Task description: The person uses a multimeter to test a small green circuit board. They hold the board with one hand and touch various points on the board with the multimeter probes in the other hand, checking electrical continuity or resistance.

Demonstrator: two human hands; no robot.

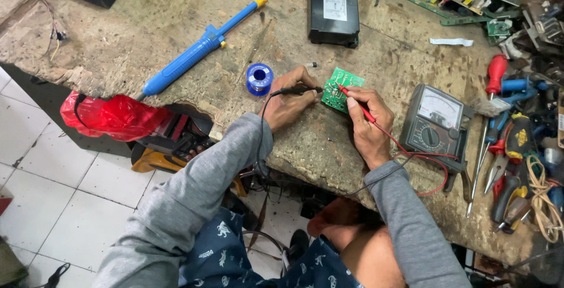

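Pinching the black probe (296, 90), the left hand (289, 101) closes its fingers (305, 82) round the shaft and lays its tip on the small green circuit board (342, 89). The right hand (370, 124) grips the red probe (355, 103) like a pen, tip on the same board — likely so both points stay steady on the contacts. The board lies flat on the worn bench (176, 12), between the two hands. Red and black leads (432, 170) run to the analog multimeter (436, 122) just beside the right wrist, dial facing the person. Farther out lie a blue solder spool (259, 79), a blue desoldering pump (200, 47), a black box (334, 13) and a heap of screwdrivers and pliers (508, 147). No containers show their contents.
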